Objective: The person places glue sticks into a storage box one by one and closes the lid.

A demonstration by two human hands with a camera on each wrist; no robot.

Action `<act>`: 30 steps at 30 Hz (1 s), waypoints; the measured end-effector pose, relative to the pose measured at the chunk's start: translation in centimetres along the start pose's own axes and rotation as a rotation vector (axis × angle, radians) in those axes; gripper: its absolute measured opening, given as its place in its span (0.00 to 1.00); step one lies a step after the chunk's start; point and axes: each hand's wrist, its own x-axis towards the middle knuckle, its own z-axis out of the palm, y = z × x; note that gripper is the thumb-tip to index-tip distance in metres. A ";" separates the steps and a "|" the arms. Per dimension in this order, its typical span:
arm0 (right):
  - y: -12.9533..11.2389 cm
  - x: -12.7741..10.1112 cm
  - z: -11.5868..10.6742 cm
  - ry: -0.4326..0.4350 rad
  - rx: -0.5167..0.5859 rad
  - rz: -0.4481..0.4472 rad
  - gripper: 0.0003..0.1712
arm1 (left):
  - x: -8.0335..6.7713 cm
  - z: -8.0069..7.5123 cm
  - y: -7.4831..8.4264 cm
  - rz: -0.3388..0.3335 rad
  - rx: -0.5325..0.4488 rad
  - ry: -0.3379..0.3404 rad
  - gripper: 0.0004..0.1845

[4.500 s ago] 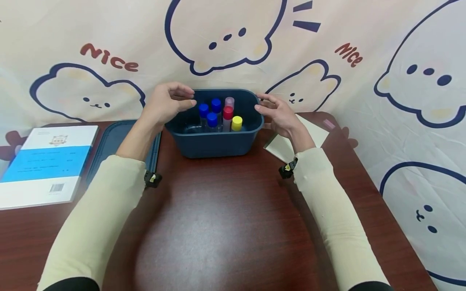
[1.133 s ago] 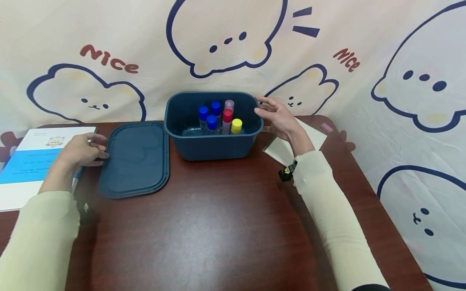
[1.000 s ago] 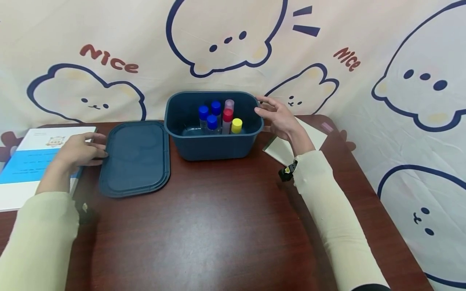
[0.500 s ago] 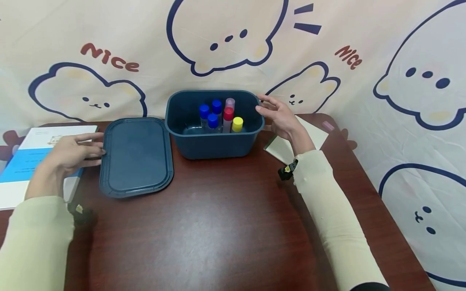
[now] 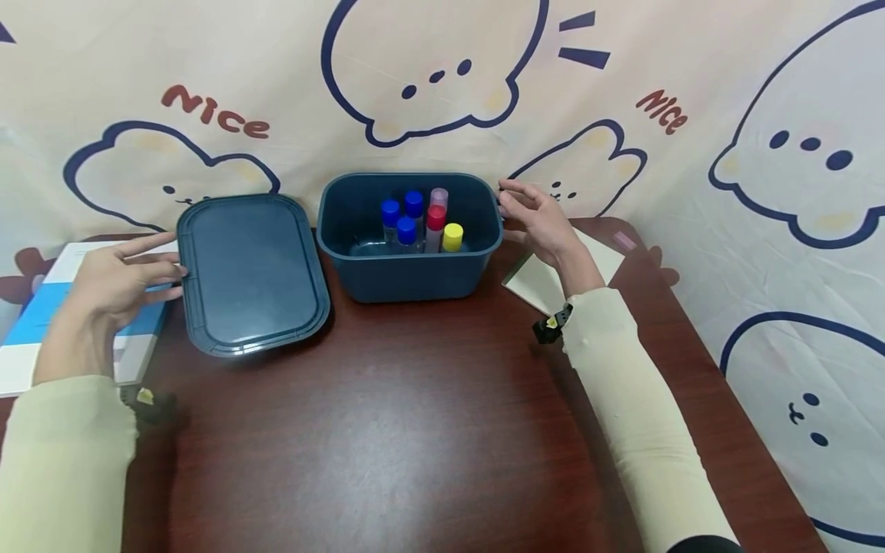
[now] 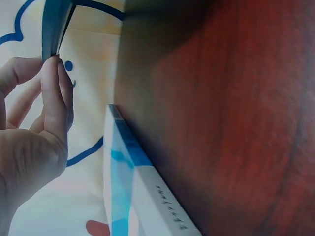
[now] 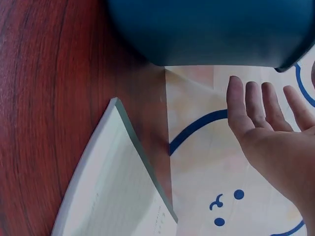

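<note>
- A blue-and-white book (image 5: 76,307) is seen at the far left of the table (image 5: 415,430), partly under the left hand (image 5: 114,280).
- The left hand is pinched on the left edge of the dark blue lid (image 5: 252,273); in the left wrist view the fingers (image 6: 56,93) are pressed together against the lid's rim (image 6: 54,24). The lid is held tilted, its near edge low over the table, just left of the blue bin (image 5: 411,265).
- Risk, as judged: a thin edge pinch could let the lid slip or swing into the bin and topple the capped tubes (image 5: 422,223) standing upright inside.
- The right hand (image 5: 539,223) is held beside the bin's right rim, fingers relaxed and apart, nothing gripped; contact with the rim cannot be told.
- A beige notepad (image 5: 553,273) lies under the right wrist.
</note>
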 end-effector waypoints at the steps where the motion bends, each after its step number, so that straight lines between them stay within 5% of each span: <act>1: 0.0 0.0 -0.1 0.014 -0.004 -0.019 0.32 | -0.1 -0.1 0.2 0.000 -0.039 0.003 0.36; 8: -0.2 -0.3 -0.5 0.130 -0.072 -0.242 0.28 | -0.8 -0.4 1.1 0.061 -0.206 0.052 0.31; 16: -1.6 -1.0 1.0 0.201 0.012 -0.481 0.14 | -1.4 -0.4 2.3 0.094 -0.366 0.062 0.33; 23: -2.7 -1.8 4.5 0.010 0.035 -0.471 0.14 | -1.6 -0.2 3.1 0.095 -0.533 0.072 0.30; 30: -3.6 -2.6 8.5 -0.186 -0.043 -0.379 0.16 | -2.0 -0.5 3.4 0.119 -0.560 0.114 0.31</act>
